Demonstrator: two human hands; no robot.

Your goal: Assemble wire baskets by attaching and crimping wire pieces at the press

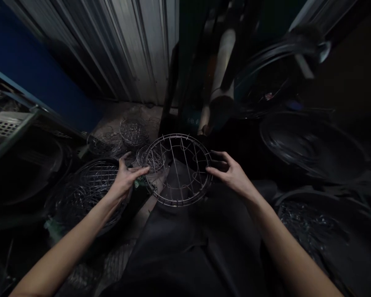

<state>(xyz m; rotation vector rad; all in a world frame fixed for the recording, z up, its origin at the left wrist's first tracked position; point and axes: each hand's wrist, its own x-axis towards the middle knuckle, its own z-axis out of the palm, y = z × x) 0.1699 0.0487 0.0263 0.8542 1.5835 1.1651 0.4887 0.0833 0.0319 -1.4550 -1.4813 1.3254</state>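
Observation:
A round wire rack (178, 170) with a double rim, straight cross bars and several bent loops is held in the air over my dark apron (185, 231). At its left rim, my left hand (128, 175) grips with the thumb on the near side. The right rim sits between the thumb and fingers of my right hand (230, 169). Parts of the fingers on both hands are hidden or dark. Through the bars I see the apron and a smaller coil of wire on the floor.
A tub of wire racks (95, 194) stands at my left, with wire pieces (134, 132) on the floor behind it. At the right are a tub of small metal pieces (312, 227) and a dark basin (312, 144). A machine with a pale cylinder (225, 62) rises ahead.

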